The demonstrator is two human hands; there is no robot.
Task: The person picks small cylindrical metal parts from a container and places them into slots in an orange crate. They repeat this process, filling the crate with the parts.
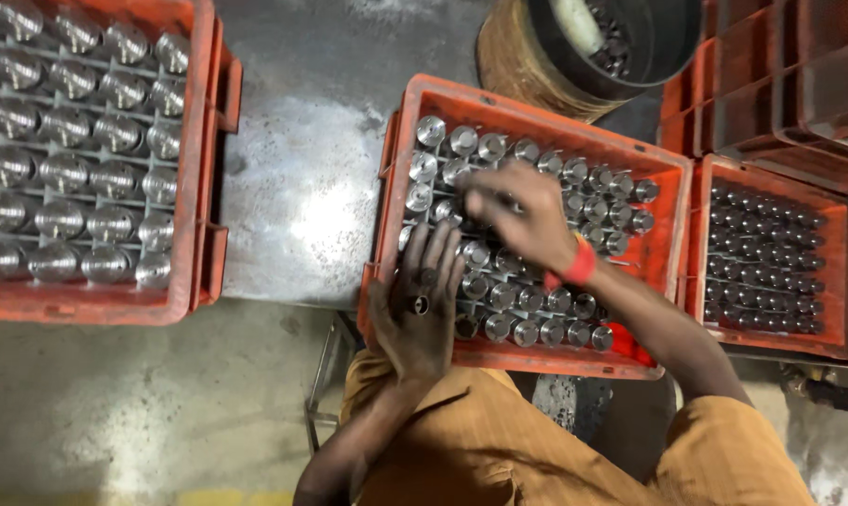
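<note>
While both forearms reach up from the frame bottom, the left hand (pixel 420 305) lies palm-down, fingers spread flat on the steel parts (pixel 527 302) at the middle crate's (pixel 536 361) lower left, gripping nothing. The right hand (pixel 517 211), red band (pixel 580 265) at its wrist, curls knuckles-up over the parts at centre; fingers bent together, what they pinch I cannot tell. Left crate (pixel 199 169), upper left, holds bigger shiny cylinders; right crate (pixel 771 342) holds small dark pieces.

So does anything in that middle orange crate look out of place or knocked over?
Nothing stands out. The metal cylinders stand upright in rows in the middle orange crate; the left hand and right hand hide some.
</note>
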